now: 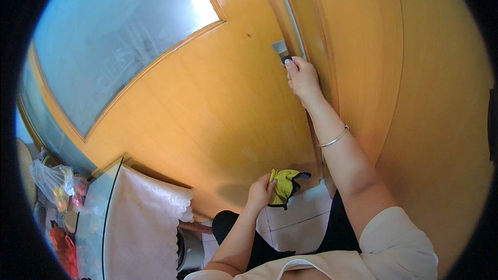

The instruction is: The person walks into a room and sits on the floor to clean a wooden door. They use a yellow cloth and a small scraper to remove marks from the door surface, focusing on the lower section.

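Note:
My right hand (303, 77) is raised to the wooden door, closed around the dark handle of a scraper (280, 48). The scraper's flat metal blade points up and left over the door surface, near its right edge; whether it touches the wood I cannot tell. Low in front of me, my left hand (261, 193) grips a yellow-green cloth (283, 187) with a dark border, which hangs over the tiled floor. The door (218, 97) has a frosted glass pane (116, 39) at upper left and a small dark mark (249, 35) left of the blade.
At lower left stands a glass-topped table (91, 217) with a pale scalloped tablecloth (144, 221). Plastic bags (52, 181) and a red item (64, 247) lie at the far left. Under the cloth's edge is a grey bin-like container (191, 251). Wood panelling (435, 85) rises on the right.

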The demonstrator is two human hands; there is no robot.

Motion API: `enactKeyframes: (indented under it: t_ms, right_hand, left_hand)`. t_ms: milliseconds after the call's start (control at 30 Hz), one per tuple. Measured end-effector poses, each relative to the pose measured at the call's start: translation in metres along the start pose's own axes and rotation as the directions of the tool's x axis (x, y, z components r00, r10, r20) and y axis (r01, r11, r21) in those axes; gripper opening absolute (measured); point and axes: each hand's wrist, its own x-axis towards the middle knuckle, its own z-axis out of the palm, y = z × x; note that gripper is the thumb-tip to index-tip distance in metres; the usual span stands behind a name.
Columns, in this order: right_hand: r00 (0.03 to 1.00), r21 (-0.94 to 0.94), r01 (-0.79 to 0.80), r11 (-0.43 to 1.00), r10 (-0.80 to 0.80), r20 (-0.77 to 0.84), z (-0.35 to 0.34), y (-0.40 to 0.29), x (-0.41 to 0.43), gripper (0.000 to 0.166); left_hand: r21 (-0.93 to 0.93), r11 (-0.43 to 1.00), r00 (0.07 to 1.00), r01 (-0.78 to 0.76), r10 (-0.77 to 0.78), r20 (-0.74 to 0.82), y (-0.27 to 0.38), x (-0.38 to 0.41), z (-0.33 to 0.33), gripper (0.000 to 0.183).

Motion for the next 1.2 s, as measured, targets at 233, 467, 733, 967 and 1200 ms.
enactKeyframes:
  t_ms: [233,467,733,967,1200]
  right_hand:
    - [0.978,0.105,-0.21,0.972,0.207,0.036,-0.009,-0.017,-0.026,0.022]
    - [0.961,0.11,-0.275,0.955,0.269,0.068,-0.01,-0.021,-0.045,0.024]
    - [0.976,0.135,-0.213,0.968,0.203,0.085,-0.013,-0.033,-0.028,0.023]
    - [0.967,0.117,-0.245,0.962,0.234,0.097,-0.006,-0.039,-0.036,0.024]
    - [0.949,0.158,-0.286,0.945,0.257,0.181,-0.021,-0.03,-0.059,0.025]
  left_hand:
    - [0.04,0.999,1.0,0.023,-0.024,0.018,0.003,-0.008,-0.013,0.025]
    - [-0.076,0.997,0.999,-0.013,0.009,-0.051,-0.01,-0.015,-0.01,0.024]
    - [-0.095,0.995,0.999,0.012,-0.016,-0.042,-0.001,-0.018,-0.014,0.021]
    - [-0.07,0.997,0.997,-0.033,0.029,-0.071,0.002,-0.025,-0.023,0.022]
    - [-0.327,0.942,0.956,-0.072,-0.028,-0.292,0.037,0.028,-0.058,0.026]
